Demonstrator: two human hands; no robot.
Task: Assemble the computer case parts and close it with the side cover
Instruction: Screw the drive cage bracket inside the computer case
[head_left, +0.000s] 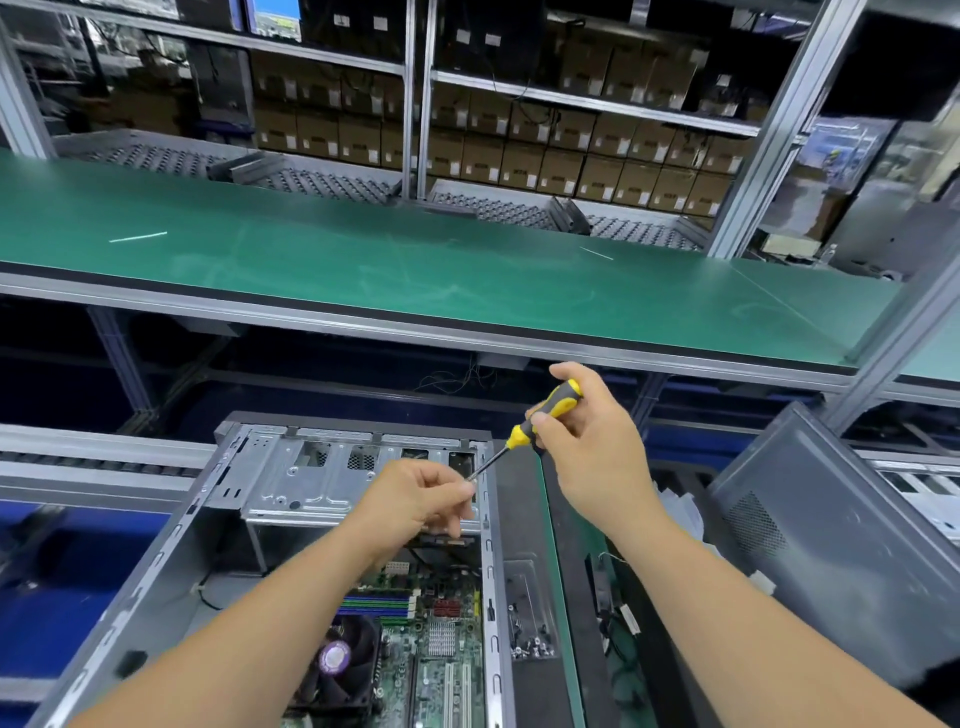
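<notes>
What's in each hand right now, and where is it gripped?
Right hand holds the screwdriver by its yellow-black handle. Left hand pinches at the tip; any screw there is too small to tell.

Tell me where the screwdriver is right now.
The screwdriver is right of centre in the head view, handle in the right hand, tip at the left hand's fingertips, above the open computer case.

Two bare forearms (no sleeves, gloves or jewellery visible).

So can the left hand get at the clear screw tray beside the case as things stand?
Probably yes, but not right away. The left hand is pinching at the screwdriver tip above the open case. The screw tray lies uncovered just right of the case wall, nothing over it; the right forearm passes further right.
</notes>
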